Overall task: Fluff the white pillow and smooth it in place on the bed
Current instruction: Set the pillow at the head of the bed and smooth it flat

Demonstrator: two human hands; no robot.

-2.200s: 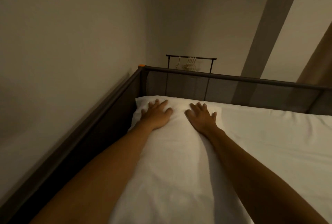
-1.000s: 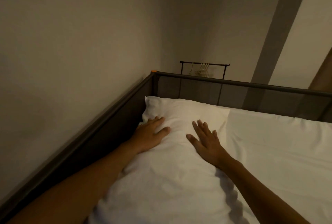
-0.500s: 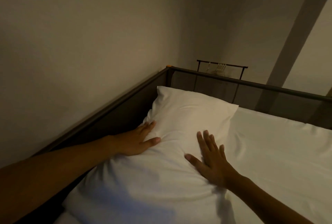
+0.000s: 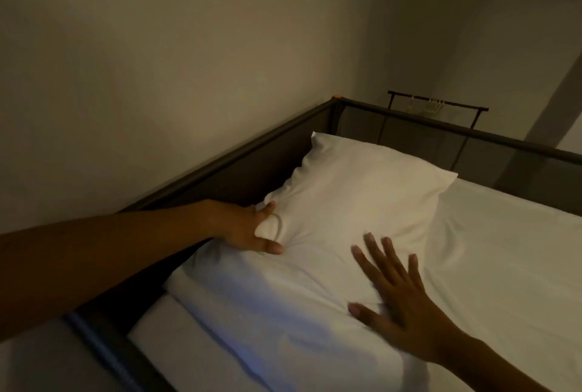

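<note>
Where it meets the left hand [image 4: 248,228], the white pillow [image 4: 340,218] is apparently pinched, view dim; right hand [image 4: 400,303] lies flat, fingers spread, nearer.

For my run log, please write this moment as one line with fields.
task: smoothing | left hand: pinching side of white pillow | right hand: flat, open on pillow | pillow: on bed sheet, in corner by bed frame

One white pillow [image 4: 356,202], one bed [image 4: 519,265], two hands, left [image 4: 242,228] and right [image 4: 406,309], one clothes rail [image 4: 437,102].
</note>
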